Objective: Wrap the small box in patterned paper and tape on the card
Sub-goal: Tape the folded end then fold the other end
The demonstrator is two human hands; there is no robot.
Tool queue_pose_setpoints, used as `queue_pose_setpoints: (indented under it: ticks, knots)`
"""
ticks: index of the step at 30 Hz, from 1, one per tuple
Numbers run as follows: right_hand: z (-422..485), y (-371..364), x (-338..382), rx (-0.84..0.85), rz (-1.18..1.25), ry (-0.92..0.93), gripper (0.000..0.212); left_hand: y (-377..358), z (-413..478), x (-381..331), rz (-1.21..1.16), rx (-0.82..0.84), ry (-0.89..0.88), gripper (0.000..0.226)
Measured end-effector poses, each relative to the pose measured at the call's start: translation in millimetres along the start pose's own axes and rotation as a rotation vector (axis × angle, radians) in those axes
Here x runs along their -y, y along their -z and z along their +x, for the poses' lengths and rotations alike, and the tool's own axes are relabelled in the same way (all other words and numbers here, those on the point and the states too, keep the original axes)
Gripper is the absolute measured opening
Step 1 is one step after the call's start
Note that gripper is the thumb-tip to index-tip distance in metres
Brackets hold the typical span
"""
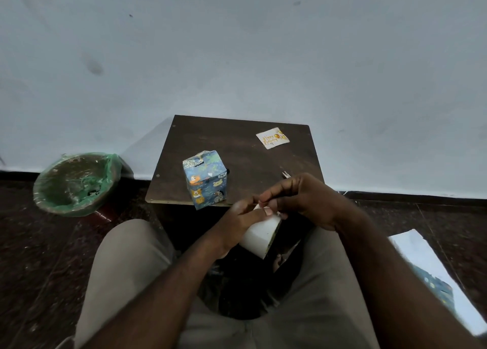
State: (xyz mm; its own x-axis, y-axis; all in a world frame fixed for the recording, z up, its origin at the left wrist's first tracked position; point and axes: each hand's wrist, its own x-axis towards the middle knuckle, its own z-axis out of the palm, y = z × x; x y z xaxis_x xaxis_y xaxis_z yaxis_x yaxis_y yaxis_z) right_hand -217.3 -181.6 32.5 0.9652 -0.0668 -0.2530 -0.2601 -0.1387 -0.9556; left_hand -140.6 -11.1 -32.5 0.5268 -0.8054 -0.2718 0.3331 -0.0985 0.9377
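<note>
Here we see the small box (205, 178), already covered in blue animal-patterned paper, standing near the front edge of the dark desk (237, 143). The birthday card (272, 138) lies flat, well apart from it, toward the desk's far right corner. Below the desk edge, above the lap, the left hand (245, 214) grips a white tape roll (261, 235), while the right hand (303, 198) pinches at the roll's top edge. A green-lined bin (76, 182) sits on the floor to the left, and a sheet of patterned paper (432, 277) to the right.
</note>
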Motion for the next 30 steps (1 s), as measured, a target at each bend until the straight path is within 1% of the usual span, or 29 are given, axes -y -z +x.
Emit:
queue_pose_setpoints:
  ticks: [2,5,7,9,12,14,16,18,21,23,26,28,30]
  knots:
    - [1,5,0,0.035,0.033,-0.004,0.016,-1,1,-1,-0.004,-0.007,-0.010,0.045]
    - [1,7,-1,0.064,0.085,0.001,0.025,0,0,-4,0.007,-0.012,-0.002,0.046]
    - [2,5,-1,0.020,0.027,0.008,0.016,0,0,-5,0.021,-0.005,0.016,0.044]
    - [3,2,1,-0.003,-0.027,0.022,0.015,0,-1,-6,0.045,0.002,0.028,0.038]
    - [3,2,4,0.006,0.001,0.049,0.012,0,-1,-8,0.071,0.003,0.023,0.033]
    - [3,5,6,-0.009,0.043,0.041,0.013,0,0,-9,0.098,0.016,0.012,0.038]
    - [3,8,9,-0.031,0.059,0.009,0.023,0,0,-9,0.125,0.035,-0.004,0.040]
    - [3,9,12,-0.044,0.064,-0.023,0.029,0,-1,-12,0.158,0.041,-0.022,0.039]
    - [4,14,14,-0.067,0.047,-0.044,0.031,2,-3,-14,0.257,0.045,-0.051,0.036]
    - [4,22,15,-0.090,0.040,-0.050,0.031,3,-6,-14,0.305,0.058,-0.074,0.042]
    - [4,31,18,-0.079,0.046,-0.047,0.033,-1,-9,-16,0.320,0.075,-0.135,0.054]
    - [4,35,21,-0.077,0.021,-0.040,0.036,-3,-11,-20,0.307,0.079,-0.168,0.056]
    - [4,40,23,-0.115,0.034,-0.028,0.041,-3,-11,-22,0.321,0.082,-0.187,0.055]
